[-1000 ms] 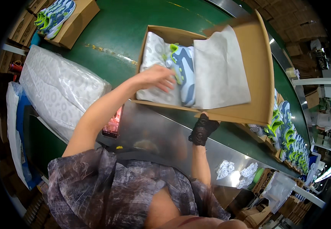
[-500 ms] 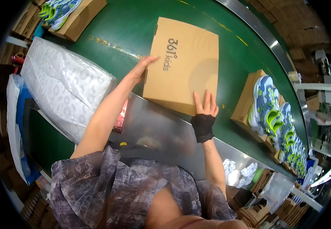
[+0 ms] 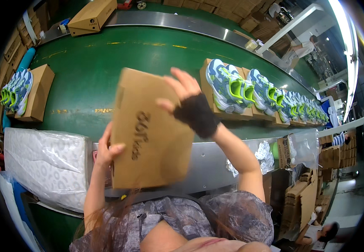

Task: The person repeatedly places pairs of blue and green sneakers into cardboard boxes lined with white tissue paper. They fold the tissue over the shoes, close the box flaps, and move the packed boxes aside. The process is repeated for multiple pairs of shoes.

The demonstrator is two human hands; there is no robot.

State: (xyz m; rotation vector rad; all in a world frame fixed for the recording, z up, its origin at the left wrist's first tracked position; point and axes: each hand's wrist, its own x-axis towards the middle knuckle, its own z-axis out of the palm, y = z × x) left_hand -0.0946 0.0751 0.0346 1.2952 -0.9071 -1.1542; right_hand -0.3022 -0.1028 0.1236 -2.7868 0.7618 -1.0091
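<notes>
A closed brown cardboard shoebox (image 3: 156,143) is tilted in front of me, its near end close to my body. My left hand (image 3: 109,148) grips the box's left edge, with the thumb over the lid and the fingers down the side. Over the far right corner is my right hand (image 3: 185,90), in a black fingerless glove, with its fingers spread and blurred. Whether it touches the lid I cannot tell. To the right, blue-and-white sneakers (image 3: 228,86) with lime-green linings rest on brown boxes in a long row.
A green conveyor belt (image 3: 148,52) runs across, with a steel ledge (image 3: 209,164) on my side. Stacked patterned paper in plastic (image 3: 49,164) lies at left. Beyond it are more sneakers (image 3: 20,94) on a box. Another carton (image 3: 91,19) sits at the far left. Crumpled paper (image 3: 264,157) lies at right.
The box has come toward me off the belt and tilted. My right hand has gone from its near edge to its far right corner. The view has turned, so the shoe row shows farther along.
</notes>
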